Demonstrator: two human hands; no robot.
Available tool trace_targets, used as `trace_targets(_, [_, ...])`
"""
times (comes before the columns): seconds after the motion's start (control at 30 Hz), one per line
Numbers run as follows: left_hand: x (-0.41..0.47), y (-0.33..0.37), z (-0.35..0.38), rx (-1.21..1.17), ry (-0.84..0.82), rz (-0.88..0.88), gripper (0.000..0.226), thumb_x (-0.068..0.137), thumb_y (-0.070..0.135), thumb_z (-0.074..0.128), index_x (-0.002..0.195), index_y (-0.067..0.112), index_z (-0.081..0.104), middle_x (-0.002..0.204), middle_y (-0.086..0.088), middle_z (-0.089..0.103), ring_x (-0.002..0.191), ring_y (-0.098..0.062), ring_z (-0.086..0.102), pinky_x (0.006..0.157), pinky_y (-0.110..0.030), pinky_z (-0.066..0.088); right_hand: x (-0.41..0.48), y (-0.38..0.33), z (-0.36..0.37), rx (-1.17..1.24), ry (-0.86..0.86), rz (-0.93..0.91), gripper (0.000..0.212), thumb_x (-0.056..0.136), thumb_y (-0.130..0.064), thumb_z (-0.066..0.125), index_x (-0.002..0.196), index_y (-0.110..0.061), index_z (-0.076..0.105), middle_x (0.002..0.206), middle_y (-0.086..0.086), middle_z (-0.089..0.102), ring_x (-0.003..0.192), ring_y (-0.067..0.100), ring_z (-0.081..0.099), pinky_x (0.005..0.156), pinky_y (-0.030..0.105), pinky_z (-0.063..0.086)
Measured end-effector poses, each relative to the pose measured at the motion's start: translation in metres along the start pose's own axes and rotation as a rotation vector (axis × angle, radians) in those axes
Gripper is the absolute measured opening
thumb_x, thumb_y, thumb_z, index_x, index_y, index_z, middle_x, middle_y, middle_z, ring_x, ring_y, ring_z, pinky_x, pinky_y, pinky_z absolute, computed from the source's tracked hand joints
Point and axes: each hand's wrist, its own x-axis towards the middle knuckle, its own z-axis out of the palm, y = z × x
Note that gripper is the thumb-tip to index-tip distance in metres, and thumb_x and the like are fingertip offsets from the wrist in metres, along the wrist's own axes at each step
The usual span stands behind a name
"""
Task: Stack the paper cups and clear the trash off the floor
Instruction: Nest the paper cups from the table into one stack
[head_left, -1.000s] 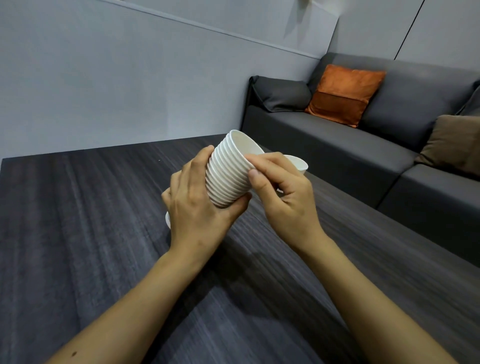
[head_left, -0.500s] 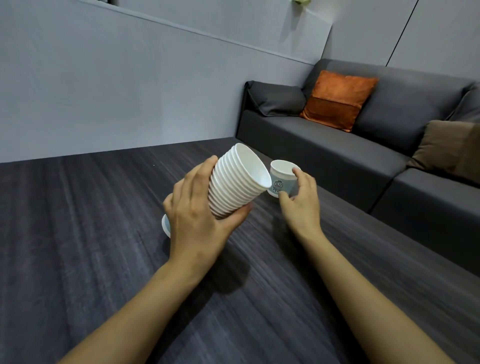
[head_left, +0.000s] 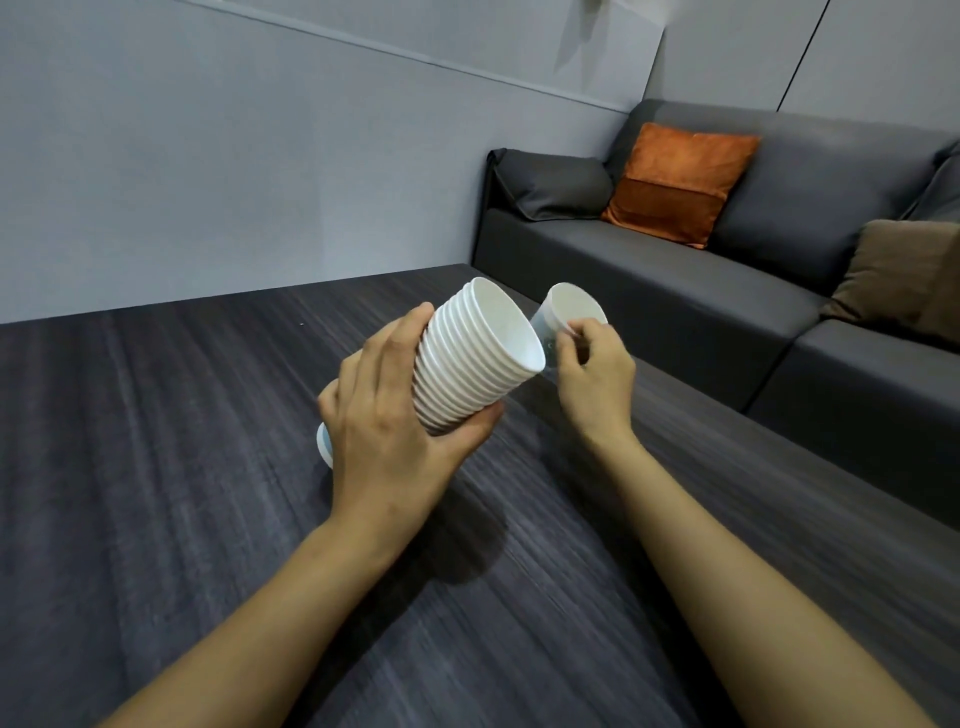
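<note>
The left hand (head_left: 395, 415) grips a stack of nested white paper cups (head_left: 478, 358), fingers and thumb curled round its lower half; the stack is held tilted above the dark wood-grain floor (head_left: 156, 467), its open mouth facing up and to the right; just right of that mouth, the right hand (head_left: 597, 379) pinches a single paper cup (head_left: 569, 309) by its side, also tilted; beyond the stack to the right stands a grey sofa (head_left: 675, 291) bearing an orange cushion (head_left: 680, 182) and a brown cushion (head_left: 904, 270).
</note>
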Motion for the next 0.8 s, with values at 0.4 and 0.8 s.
trace_targets(0.4, [0.005, -0.001, -0.008, -0.057, 0.055, -0.09, 0.079, 0.06, 0.056, 0.062, 0.129, 0.025, 0.039, 0.122, 0.0, 0.053, 0.109, -0.019, 0.05, 0.09, -0.033, 0.033, -0.032, -0.093, -0.05, 0.855, 0.003, -0.009, 0.022, 0.091, -0.02, 0.042, 0.074, -0.026, 0.053, 0.06, -0.009, 0.048, 0.049, 0.001, 0.042, 0.046, 0.017, 0.037])
trace_targets(0.8, [0.007, 0.001, -0.017, -0.122, 0.03, -0.122, 0.082, 0.061, 0.052, 0.068, 0.132, 0.022, 0.039, 0.123, 0.0, 0.049, 0.106, -0.018, 0.051, 0.089, -0.044, 0.048, -0.052, -0.09, -0.029, 0.458, -0.179, -0.418, 0.013, 0.087, -0.028, 0.041, 0.08, -0.029, 0.051, 0.074, -0.018, 0.049, 0.071, 0.001, 0.048, 0.067, 0.017, 0.039])
